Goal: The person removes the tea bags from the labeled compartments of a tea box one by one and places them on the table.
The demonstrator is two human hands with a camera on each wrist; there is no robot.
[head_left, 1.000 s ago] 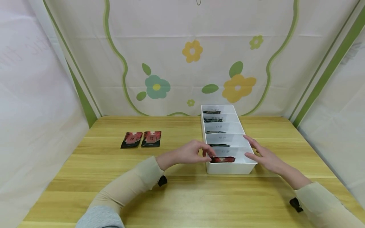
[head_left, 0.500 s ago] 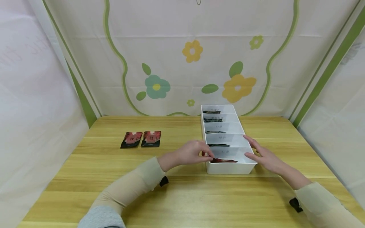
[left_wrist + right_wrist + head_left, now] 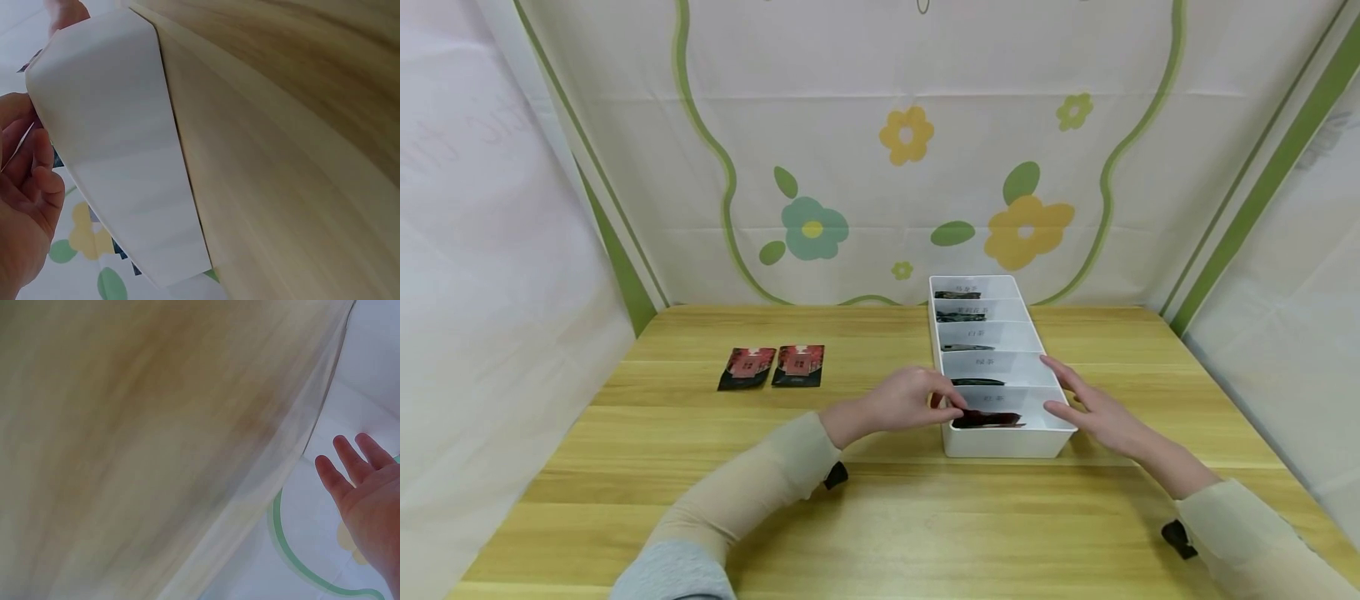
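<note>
A white divided box [image 3: 1003,444] stands on the table with tea packets in its labelled compartments. My left hand [image 3: 910,402] reaches over the left rim at the nearest compartment, thumb and fingertips pinching the left end of a dark red tea packet [image 3: 992,417]. In the left wrist view, this hand [image 3: 28,206] is beside the box's long side wall [image 3: 112,125], its fingers bent. My right hand [image 3: 1097,417] rests at the right rim with fingers spread; its outstretched fingers [image 3: 332,478] also show in the right wrist view.
Two red and black tea packets [image 3: 798,367] lie flat side by side on the wooden table [image 3: 880,525], left of the box. Farther compartments hold a dark green packet [image 3: 977,382] and others. A flower-printed cloth [image 3: 850,167] hangs behind the table.
At the nearest compartment, the red packet tips away and then rises a little, showing a darker face. My left hand shifts slightly right; my right hand stays at the rim.
</note>
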